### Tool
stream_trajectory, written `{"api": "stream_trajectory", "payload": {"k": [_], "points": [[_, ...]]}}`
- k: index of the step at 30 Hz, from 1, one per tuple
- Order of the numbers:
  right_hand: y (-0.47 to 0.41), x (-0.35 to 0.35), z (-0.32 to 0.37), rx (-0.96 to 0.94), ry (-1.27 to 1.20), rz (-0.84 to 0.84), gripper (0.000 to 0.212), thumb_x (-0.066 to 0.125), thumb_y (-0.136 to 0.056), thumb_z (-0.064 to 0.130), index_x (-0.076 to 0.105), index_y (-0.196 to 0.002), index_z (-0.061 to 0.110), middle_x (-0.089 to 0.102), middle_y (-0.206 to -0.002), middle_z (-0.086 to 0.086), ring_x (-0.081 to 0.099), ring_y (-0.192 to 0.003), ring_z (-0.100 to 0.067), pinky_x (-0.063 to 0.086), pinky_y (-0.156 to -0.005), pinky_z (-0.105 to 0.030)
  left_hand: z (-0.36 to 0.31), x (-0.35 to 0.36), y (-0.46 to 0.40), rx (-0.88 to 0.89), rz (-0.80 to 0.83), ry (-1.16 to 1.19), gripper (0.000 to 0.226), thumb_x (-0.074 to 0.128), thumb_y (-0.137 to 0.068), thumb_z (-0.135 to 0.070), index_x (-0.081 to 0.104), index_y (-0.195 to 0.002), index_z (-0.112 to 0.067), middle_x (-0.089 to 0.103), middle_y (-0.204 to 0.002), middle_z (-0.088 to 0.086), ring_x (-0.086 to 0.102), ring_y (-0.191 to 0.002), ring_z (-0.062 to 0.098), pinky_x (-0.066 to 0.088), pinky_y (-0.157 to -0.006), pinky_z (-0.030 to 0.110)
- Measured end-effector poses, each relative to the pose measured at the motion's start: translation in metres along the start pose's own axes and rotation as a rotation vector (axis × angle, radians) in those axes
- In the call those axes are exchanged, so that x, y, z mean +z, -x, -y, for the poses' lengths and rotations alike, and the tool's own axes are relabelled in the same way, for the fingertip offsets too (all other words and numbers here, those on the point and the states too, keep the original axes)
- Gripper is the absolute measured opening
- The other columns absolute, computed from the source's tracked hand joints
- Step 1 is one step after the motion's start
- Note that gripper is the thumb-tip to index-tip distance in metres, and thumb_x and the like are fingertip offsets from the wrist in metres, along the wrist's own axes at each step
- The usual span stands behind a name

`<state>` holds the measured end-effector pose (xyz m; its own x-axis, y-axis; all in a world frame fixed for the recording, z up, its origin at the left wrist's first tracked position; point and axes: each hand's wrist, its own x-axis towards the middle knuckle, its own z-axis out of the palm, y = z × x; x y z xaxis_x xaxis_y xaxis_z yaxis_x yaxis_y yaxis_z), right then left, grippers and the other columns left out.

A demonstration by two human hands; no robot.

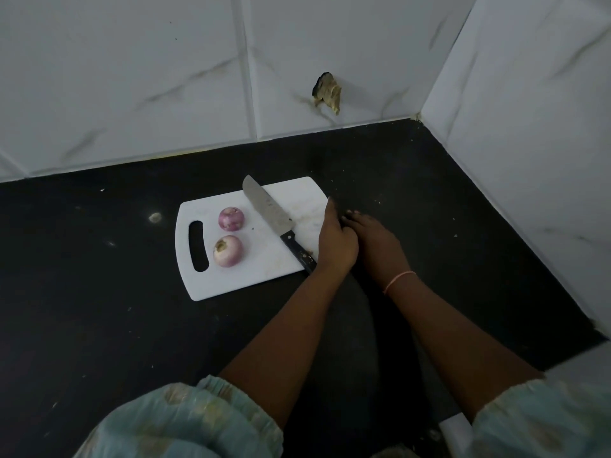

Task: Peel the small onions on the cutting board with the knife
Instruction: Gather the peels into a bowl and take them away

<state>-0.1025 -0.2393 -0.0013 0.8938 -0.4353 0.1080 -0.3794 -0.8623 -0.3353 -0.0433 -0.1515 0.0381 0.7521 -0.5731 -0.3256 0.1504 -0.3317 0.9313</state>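
Both sleeves (185, 421) are kept low while the left hand (337, 242) and right hand (373, 239) are cupped together at the cutting board (251, 279) edge, maybe sweeping scraps; the knife (274, 219) is laid down, two peeled-looking onions (231, 218) are left aside.

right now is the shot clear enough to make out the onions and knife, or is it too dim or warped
Head view: dim, flat light with a bluish cast and no hard shadows; the two onions and the knife read clearly against the white cutting board. Head view: wide-angle bending bows the tile lines toward the edges. Head view: the sleeves at the bottom are soft, and both hands are dark against the counter.
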Motion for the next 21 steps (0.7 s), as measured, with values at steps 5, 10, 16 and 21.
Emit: {"api": "stream_trajectory", "payload": {"k": [5, 10, 16, 21], "points": [[0.028, -0.005, 0.003, 0.035, 0.063, -0.131, 0.03, 0.069, -0.084, 0.01, 0.069, -0.115, 0.008, 0.066, -0.122, -0.01, 0.062, -0.11, -0.025, 0.052, -0.085, -0.034, 0.001, -0.001, 0.001, 0.008, -0.002, -0.01, 0.07, 0.041, -0.095, 0.003, 0.02, -0.159, -0.02, 0.035, -0.159, 0.005, 0.042, -0.137, 0.017, 0.034, -0.111, 0.023], [0.044, -0.018, 0.001, 0.08, 0.162, -0.108, 0.014, 0.06, -0.09, 0.008, 0.069, -0.1, 0.005, 0.065, -0.106, -0.009, 0.062, -0.095, -0.024, 0.051, -0.075, -0.034, -0.004, 0.0, 0.003, 0.003, 0.004, -0.024, 0.07, 0.039, -0.096, 0.002, 0.02, -0.159, -0.022, 0.034, -0.16, 0.004, 0.041, -0.14, 0.022, 0.038, -0.115, 0.036], [0.058, -0.032, 0.0, 0.106, 0.243, -0.064, 0.013, 0.059, -0.091, 0.011, 0.067, -0.085, 0.003, 0.066, -0.093, -0.015, 0.064, -0.084, -0.031, 0.051, -0.071, -0.038, -0.009, -0.001, 0.012, 0.173, 0.07, -0.351, 0.056, 0.044, -0.095, 0.004, 0.043, -0.149, -0.013, 0.047, -0.152, 0.008, 0.044, -0.139, 0.021, 0.03, -0.113, 0.025], [0.08, -0.042, -0.005, 0.151, 0.118, -0.061, 0.015, 0.056, -0.087, 0.004, 0.07, -0.084, 0.002, 0.07, -0.084, -0.018, 0.066, -0.077, -0.034, 0.052, -0.07, -0.038, -0.002, 0.021, 0.053, 0.296, 0.33, -0.608, 0.041, 0.047, -0.098, -0.004, 0.056, -0.138, -0.008, 0.058, -0.14, 0.015, 0.053, -0.13, 0.028, 0.036, -0.11, 0.033]]}}
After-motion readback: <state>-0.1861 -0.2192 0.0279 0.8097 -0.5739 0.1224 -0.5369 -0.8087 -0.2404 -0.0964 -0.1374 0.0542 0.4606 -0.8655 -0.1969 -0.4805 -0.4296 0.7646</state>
